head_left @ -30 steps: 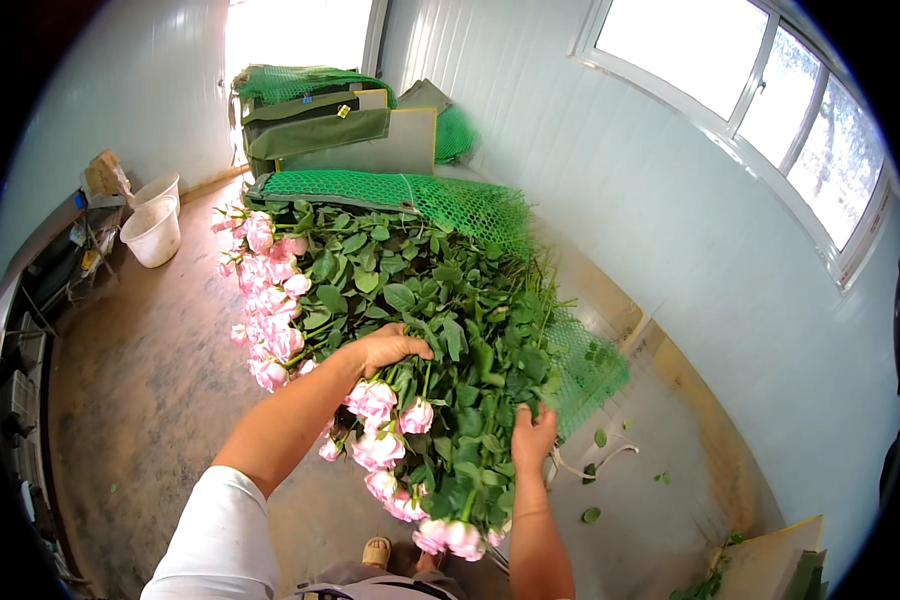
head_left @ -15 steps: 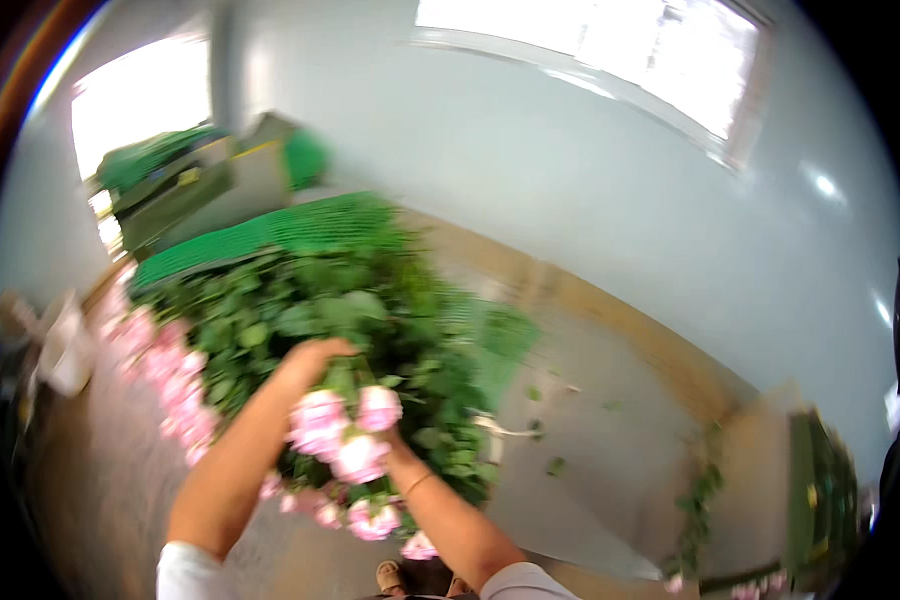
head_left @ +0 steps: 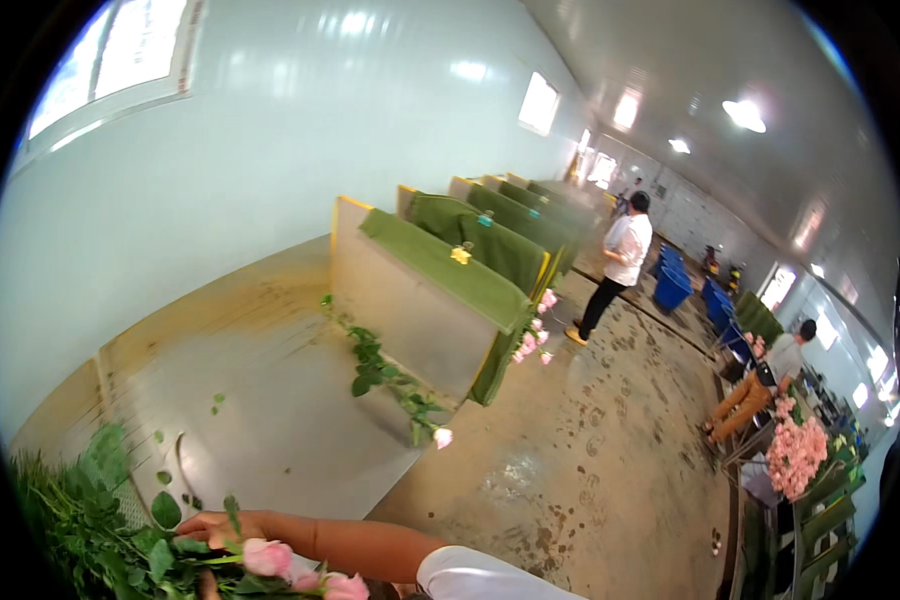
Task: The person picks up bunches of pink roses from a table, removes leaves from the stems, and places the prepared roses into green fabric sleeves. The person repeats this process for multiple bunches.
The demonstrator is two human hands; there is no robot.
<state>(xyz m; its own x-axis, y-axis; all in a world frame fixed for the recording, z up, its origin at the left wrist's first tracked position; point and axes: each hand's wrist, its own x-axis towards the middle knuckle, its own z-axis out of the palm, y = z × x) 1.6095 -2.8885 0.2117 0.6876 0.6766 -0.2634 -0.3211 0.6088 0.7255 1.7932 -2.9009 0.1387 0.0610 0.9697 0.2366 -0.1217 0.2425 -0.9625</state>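
My right hand (head_left: 215, 527) reaches in from the lower edge at the left, with its fingers curled into the leafy stems of some roses. Pale pink rose heads (head_left: 268, 557) hang just below my right forearm, their stems running left under the hand. A small patch of skin, apparently part of my left hand (head_left: 209, 586), shows among the leaves below; its fingers are hidden. Around both lies a pile of green rose foliage (head_left: 80, 530) in the lower left corner.
A grey table (head_left: 300, 450) with loose leaves adjoins the pile. Beyond stand upright panels draped in green cloth (head_left: 450, 260), a fallen rose stem (head_left: 395, 380) at their foot. One person (head_left: 625, 255) stands in the aisle; another (head_left: 770, 375) is beside pink roses (head_left: 797, 455). Blue bins (head_left: 673, 285) line the right.
The view has swung to the right, bringing the room and two nearby people into sight. My hands and the roses now sit at the lower left, with the left hand mostly hidden.
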